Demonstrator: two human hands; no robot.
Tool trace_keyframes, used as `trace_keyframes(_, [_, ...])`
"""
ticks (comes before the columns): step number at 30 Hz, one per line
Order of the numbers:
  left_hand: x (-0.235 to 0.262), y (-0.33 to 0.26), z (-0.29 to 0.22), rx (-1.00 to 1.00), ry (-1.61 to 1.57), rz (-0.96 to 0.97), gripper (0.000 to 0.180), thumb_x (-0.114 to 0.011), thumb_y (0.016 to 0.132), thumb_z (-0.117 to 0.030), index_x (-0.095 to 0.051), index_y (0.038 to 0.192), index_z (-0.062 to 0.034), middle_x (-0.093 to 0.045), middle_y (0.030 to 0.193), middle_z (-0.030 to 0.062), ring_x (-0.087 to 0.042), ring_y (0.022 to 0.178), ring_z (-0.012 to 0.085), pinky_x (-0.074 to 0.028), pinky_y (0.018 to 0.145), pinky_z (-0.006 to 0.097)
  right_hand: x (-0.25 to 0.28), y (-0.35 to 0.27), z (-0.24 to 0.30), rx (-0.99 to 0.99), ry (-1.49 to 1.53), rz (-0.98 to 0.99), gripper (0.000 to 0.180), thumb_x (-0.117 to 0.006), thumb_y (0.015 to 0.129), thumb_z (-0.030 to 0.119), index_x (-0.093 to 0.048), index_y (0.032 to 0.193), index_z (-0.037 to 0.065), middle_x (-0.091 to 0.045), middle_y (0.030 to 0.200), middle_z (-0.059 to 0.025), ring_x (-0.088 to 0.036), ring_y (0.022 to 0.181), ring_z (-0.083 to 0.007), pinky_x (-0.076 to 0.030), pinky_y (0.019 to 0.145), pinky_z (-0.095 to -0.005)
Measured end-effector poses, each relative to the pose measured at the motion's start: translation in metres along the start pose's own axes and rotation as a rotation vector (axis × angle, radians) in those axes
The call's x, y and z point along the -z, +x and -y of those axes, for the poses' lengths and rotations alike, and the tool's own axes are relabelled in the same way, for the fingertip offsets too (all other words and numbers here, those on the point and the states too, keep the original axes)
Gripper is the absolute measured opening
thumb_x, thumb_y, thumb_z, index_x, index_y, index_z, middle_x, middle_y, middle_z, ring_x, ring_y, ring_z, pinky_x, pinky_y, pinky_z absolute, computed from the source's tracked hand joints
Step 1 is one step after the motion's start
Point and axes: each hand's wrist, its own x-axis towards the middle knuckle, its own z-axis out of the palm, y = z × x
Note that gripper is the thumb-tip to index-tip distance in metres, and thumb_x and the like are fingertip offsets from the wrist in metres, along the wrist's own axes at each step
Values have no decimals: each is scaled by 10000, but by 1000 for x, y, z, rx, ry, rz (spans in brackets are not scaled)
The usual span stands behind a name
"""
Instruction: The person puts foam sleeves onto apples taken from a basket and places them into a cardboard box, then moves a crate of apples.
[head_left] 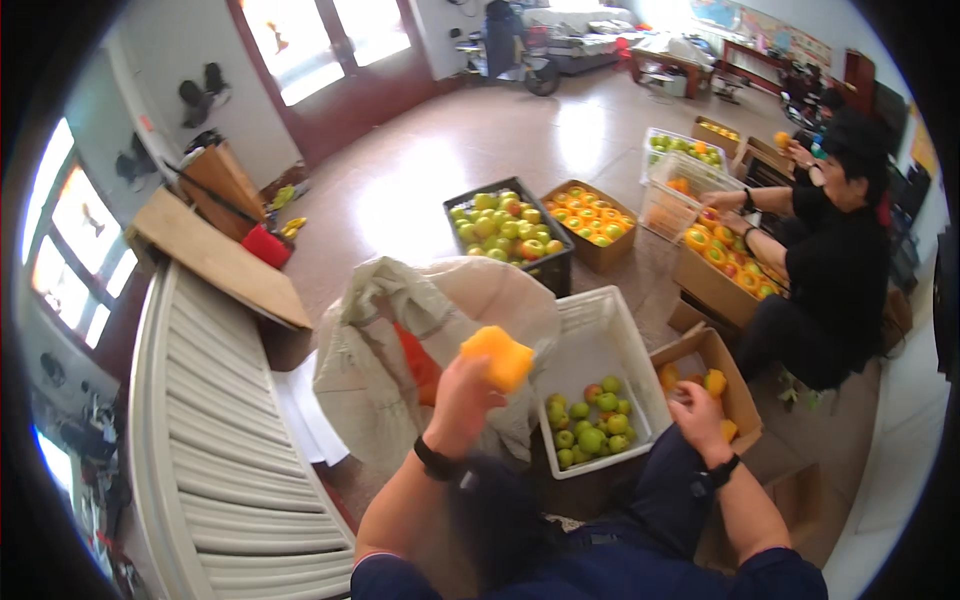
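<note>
My left hand is raised over the near side of a large white woven sack, its fingers closed round a yellow-orange foam fruit sleeve. Inside the sack's opening some orange-red material shows. My right hand is at the left part of an open cardboard box, its fingers curled together; what they hold, if anything, is too small to make out. Several yellow foam pieces lie in that box. Between my hands stands a white plastic crate with green and reddish apples at its near end.
A black crate of apples and a cardboard box of sleeved apples stand ahead. At right, a seated person in black reaches over a box of sleeved fruit. A white radiator runs along my left.
</note>
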Motion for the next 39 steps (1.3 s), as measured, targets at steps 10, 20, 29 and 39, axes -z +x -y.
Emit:
trace_keyframes(10, [-51,21,133,-198,484,162,259,-721,911,-205,-581,968,5,-656,800,67,-632,677,112,-504,538,261,-61,-7,148,302,243,146,532,-716,890,195,-516,1364,58,-583,1237,-166,-612,1091,-316,-499,926,-380])
trace_keyframes(20, [-21,38,165,-392,641,94,312,-763,840,-119,-563,1044,8,-636,890,70,-645,777,128,-529,667,279,-92,11,113,132,304,169,296,-614,909,97,-621,1185,-10,-642,1087,-180,-644,1014,-326,-526,866,-366])
trace_keyframes(29, [-16,36,164,-749,981,14,496,-654,788,9,-556,1272,-36,-575,1127,161,-624,937,316,-540,821,386,-92,17,125,230,107,59,131,-649,857,57,-581,965,31,-611,924,-133,-629,819,-316,-502,697,-383])
trace_keyframes(39, [-35,28,163,-625,1286,-67,451,-696,771,-94,-596,1209,-55,-600,1077,141,-621,995,338,-530,836,415,-106,32,103,248,13,14,226,-635,796,46,-542,1001,57,-610,1021,-151,-621,936,-390,-507,787,-446])
